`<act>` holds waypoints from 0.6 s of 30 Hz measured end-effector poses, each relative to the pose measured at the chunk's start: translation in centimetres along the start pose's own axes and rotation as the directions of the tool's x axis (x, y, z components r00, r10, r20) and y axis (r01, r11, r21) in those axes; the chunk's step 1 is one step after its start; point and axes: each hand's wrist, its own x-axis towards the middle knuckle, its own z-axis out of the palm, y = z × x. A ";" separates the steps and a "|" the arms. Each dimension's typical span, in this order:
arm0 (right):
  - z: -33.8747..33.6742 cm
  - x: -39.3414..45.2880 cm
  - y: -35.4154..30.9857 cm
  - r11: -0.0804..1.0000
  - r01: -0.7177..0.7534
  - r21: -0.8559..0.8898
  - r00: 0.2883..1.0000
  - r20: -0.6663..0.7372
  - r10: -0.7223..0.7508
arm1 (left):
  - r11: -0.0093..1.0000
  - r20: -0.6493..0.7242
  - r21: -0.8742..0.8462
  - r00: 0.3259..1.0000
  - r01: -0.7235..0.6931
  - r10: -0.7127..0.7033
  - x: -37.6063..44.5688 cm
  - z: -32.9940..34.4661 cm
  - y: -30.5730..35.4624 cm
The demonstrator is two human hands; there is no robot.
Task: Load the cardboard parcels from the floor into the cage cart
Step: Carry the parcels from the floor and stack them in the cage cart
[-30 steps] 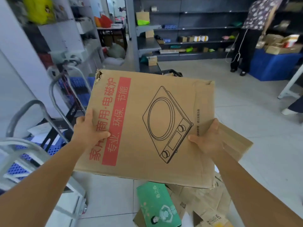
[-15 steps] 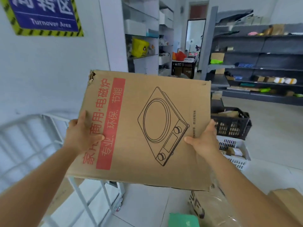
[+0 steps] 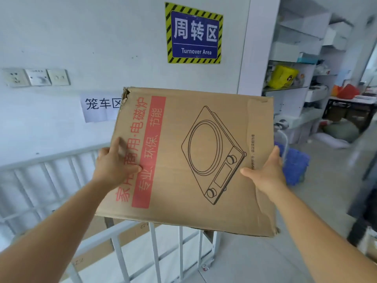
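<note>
Left hand (image 3: 114,166) grips the box's (image 3: 193,160) left edge, thumb on top; right hand (image 3: 267,174) grips its right edge likewise. The box hangs flat in the air over the cage cart's (image 3: 155,248) rail, beneath a wall sign (image 3: 194,33).

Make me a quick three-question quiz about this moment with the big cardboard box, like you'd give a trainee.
1. True or false: the cardboard box rests on the floor.
2. Which hands hold the box? A) only the left hand B) only the right hand C) both
3. Fill in: the English words on the blue wall sign read "____ Area".

Key
1. False: it is held up in the air, above the white bars of the cage cart.
2. C: one hand grips each side edge, thumbs on the printed face.
3. Turnover
</note>
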 end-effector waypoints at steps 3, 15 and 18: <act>5.0 0.4 -3.2 0.999 0.043 0.011 0.996 0.075 -0.043 | 0.999 -0.035 -0.012 0.998 0.052 -0.053 1.5 -2.9 -4.4; 22.7 -0.7 -13.6 0.993 0.113 0.028 0.962 0.248 -0.116 | 0.976 -0.098 0.055 0.973 0.213 -0.207 6.6 -12.4 -19.8; 26.4 -0.9 -15.4 0.989 0.144 -0.018 0.940 0.314 -0.132 | 0.955 -0.093 0.080 0.956 0.284 -0.277 6.7 -13.9 -23.2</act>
